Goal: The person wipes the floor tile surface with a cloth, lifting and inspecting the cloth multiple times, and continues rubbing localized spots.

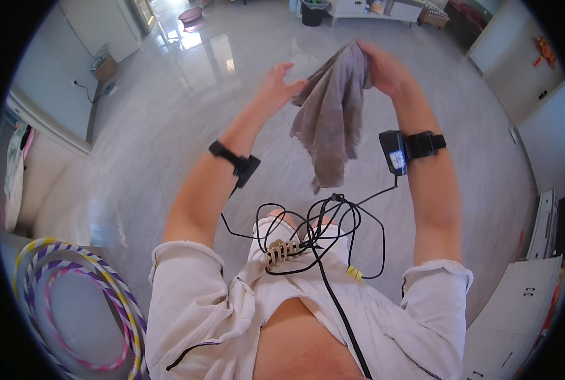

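A grey-brown cloth (pixel 332 114) hangs in loose folds in front of me, above the floor. Its upper right part is gripped by my right hand (pixel 387 69), whose fingers are partly hidden behind the fabric. My left hand (pixel 280 85) is at the cloth's left edge with thumb and fingers spread apart. The thumb tip meets the edge in the picture; whether it touches the fabric is hard to tell. A black strapped device (pixel 392 152) is on my right forearm, and another black device (pixel 245 170) is on the left one.
Looped black cables (pixel 318 232) hang before my lap, linked to both forearm devices. Several striped hoops (pixel 87 256) rest at lower left. White cabinets (pixel 515 304) line the right side. A black bin (pixel 314 13) and a pink basin (pixel 190 16) stand far off on the glossy grey floor (pixel 168 118).
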`<action>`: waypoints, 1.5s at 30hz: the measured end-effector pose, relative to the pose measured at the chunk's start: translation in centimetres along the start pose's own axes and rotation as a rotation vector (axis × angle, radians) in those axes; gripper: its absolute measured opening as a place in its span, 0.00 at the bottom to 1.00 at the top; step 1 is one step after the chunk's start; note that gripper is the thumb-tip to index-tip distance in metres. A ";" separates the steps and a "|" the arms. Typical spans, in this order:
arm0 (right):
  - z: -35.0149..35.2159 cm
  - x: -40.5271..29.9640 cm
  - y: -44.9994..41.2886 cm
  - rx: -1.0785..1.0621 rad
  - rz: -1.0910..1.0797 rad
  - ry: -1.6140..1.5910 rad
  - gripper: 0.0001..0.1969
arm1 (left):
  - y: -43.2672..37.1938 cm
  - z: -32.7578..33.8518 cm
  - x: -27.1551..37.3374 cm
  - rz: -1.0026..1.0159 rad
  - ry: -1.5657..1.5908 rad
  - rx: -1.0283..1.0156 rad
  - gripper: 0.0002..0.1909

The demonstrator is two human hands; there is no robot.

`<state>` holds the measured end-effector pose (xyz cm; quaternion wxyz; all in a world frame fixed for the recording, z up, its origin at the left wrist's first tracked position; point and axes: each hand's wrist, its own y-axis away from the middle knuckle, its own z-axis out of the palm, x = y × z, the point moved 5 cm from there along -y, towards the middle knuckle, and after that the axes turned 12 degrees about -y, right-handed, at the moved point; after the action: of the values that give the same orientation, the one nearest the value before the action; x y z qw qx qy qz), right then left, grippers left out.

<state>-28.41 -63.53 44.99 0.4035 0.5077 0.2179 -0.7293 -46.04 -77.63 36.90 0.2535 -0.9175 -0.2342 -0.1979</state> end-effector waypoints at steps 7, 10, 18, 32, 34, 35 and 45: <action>1.8 -1.0 0.4 -0.143 0.073 -0.353 0.14 | 6.6 5.7 3.7 0.010 0.824 -0.692 0.30; -2.0 -0.3 1.3 -0.237 -0.141 -0.198 0.15 | 3.7 7.6 -2.3 -0.207 0.561 -0.440 0.21; -14.7 11.4 10.6 0.286 0.091 0.716 0.30 | 1.3 4.0 0.4 -0.033 0.381 -0.058 0.12; -18.0 24.6 15.7 0.568 -0.195 -0.167 0.39 | 10.3 18.6 6.6 -0.432 0.995 -1.075 0.23; -21.7 26.4 20.0 0.789 -0.124 -0.377 0.38 | 10.8 20.4 0.4 -0.172 0.406 -1.034 0.26; -23.3 26.2 22.8 0.944 -0.056 -0.473 0.37 | 10.8 21.8 -3.2 -0.246 0.347 -1.039 0.27; -33.2 44.8 52.9 1.707 -0.091 -0.177 0.37 | 9.9 32.5 -19.1 -0.062 -0.578 -1.140 0.28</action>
<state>26.07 -86.45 -4.20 -0.1305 0.5696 -0.4174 -0.6959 -48.36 -73.35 -1.75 -0.3535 -0.9175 -0.1774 -0.0430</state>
